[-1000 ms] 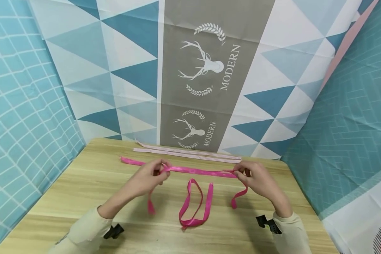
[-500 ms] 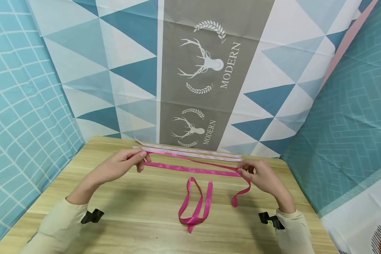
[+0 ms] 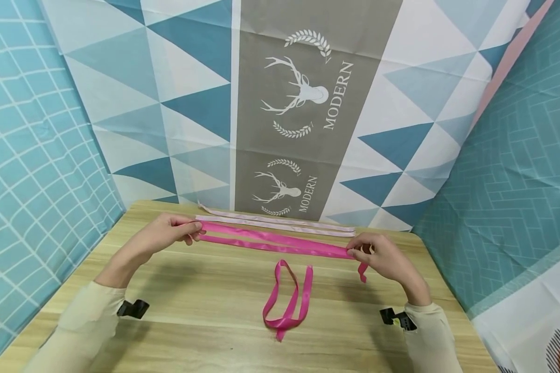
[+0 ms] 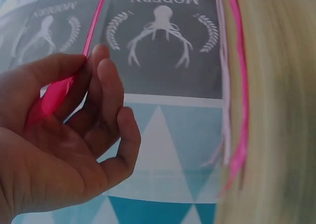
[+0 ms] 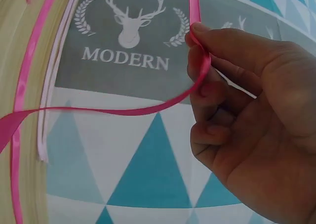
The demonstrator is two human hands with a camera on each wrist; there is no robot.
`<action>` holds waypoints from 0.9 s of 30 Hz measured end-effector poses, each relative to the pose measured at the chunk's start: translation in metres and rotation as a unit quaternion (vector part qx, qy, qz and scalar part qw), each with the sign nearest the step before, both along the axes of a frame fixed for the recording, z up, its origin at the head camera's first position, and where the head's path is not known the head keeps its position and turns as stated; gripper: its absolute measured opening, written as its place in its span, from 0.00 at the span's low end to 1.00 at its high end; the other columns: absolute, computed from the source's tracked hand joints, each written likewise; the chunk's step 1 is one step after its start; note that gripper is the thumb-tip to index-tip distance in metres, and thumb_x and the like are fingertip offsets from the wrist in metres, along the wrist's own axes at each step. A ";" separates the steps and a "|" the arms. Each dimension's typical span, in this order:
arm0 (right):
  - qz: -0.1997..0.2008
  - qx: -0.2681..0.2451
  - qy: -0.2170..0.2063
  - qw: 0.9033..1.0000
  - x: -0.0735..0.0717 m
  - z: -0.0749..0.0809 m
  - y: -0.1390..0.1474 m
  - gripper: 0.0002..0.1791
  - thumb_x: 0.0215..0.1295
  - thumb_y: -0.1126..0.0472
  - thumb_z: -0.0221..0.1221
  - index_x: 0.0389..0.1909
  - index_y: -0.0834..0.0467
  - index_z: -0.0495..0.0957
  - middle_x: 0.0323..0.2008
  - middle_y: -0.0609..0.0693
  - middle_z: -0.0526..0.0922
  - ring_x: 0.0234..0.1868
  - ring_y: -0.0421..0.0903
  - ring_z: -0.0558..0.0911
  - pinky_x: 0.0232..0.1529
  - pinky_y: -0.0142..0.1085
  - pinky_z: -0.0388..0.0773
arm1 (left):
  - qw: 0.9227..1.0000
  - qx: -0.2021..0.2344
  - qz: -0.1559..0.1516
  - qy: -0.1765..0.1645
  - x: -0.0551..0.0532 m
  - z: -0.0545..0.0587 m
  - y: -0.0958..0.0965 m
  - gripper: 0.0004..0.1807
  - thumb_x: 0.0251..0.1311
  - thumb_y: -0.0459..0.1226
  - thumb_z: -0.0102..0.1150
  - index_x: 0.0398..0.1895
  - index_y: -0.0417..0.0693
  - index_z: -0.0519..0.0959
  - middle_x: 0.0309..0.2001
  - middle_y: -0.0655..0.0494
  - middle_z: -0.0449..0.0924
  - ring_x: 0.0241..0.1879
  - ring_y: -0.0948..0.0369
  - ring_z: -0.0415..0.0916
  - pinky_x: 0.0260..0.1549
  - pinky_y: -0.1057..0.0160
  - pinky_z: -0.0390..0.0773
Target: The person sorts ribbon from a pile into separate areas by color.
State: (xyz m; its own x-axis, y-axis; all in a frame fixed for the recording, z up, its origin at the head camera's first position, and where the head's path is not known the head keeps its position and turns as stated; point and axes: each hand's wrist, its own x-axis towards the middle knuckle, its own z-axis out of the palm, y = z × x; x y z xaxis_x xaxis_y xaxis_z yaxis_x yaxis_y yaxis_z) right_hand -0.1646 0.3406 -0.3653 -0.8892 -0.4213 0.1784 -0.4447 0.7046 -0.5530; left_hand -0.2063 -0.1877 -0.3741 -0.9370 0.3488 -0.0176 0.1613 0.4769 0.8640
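A bright pink satin ribbon (image 3: 280, 239) stretches nearly straight between both hands over the back of the table. At its left end, my left hand (image 3: 168, 231) pinches it between thumb and forefinger; a bit of ribbon (image 4: 55, 95) shows inside that palm in the left wrist view. My right hand (image 3: 383, 259) pinches it farther along, the other fingers curled in. From there a loose tail (image 5: 113, 112) curves down in the right wrist view. Just in front of the held ribbon, a second pink ribbon (image 3: 245, 243) lies lengthwise on the table, its ends partly hidden by the hands.
Another pink ribbon (image 3: 304, 300) lies loosely looped at the middle of the wooden table (image 3: 205, 321). Two pale pink strips (image 3: 280, 226) run side by side along the back edge. A patterned cloth (image 3: 280, 103) hangs right behind, with blue cloths on either side.
My left hand has moved left and back, drawing the ribbon out longer. The right hand has shifted slightly right. The held ribbon now lies flatter, and the tail at the right hand hangs shorter.
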 end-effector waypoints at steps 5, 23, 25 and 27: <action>0.010 -0.008 -0.011 1.000 -0.011 -0.012 0.009 0.05 0.70 0.65 0.64 0.42 0.57 0.87 0.34 0.48 0.83 0.30 0.46 0.75 0.29 0.37 0.74 | 0.999 0.006 0.037 -0.009 -0.013 -0.016 -0.011 0.21 0.72 0.48 0.60 0.50 0.38 0.85 0.38 0.50 0.84 0.40 0.51 0.81 0.47 0.56 0.78; -0.020 -0.053 -0.100 0.993 -0.047 -0.082 0.063 0.05 0.71 0.65 0.63 0.42 0.61 0.86 0.35 0.53 0.83 0.33 0.54 0.78 0.32 0.42 0.78 | 0.994 0.017 0.102 -0.046 -0.045 -0.079 -0.050 0.22 0.75 0.42 0.57 0.56 0.27 0.80 0.39 0.45 0.86 0.37 0.56 0.81 0.37 0.59 0.79; -0.025 -0.065 -0.117 0.991 -0.050 -0.090 0.070 0.05 0.71 0.66 0.63 0.42 0.62 0.85 0.36 0.55 0.83 0.35 0.55 0.79 0.33 0.45 0.79 | 0.994 0.006 0.103 -0.043 -0.047 -0.083 -0.053 0.21 0.74 0.41 0.58 0.54 0.28 0.81 0.39 0.46 0.86 0.36 0.57 0.79 0.34 0.60 0.78; -0.031 -0.071 -0.124 0.989 -0.052 -0.097 0.074 0.05 0.71 0.66 0.63 0.43 0.62 0.85 0.37 0.56 0.83 0.36 0.56 0.79 0.34 0.44 0.79 | 0.993 -0.016 0.106 -0.038 -0.048 -0.087 -0.057 0.21 0.73 0.42 0.60 0.51 0.29 0.83 0.36 0.48 0.85 0.34 0.59 0.76 0.32 0.60 0.76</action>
State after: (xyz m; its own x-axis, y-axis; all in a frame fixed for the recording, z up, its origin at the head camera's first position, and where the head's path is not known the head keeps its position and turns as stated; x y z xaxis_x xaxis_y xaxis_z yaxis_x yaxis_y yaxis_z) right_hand -0.2164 0.4147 -0.4621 -0.9365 -0.3506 0.0051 -0.2413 0.6338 -0.7349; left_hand -0.2545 -0.2442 -0.4607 -0.9850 0.1414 -0.0991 -0.0112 0.5204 0.8539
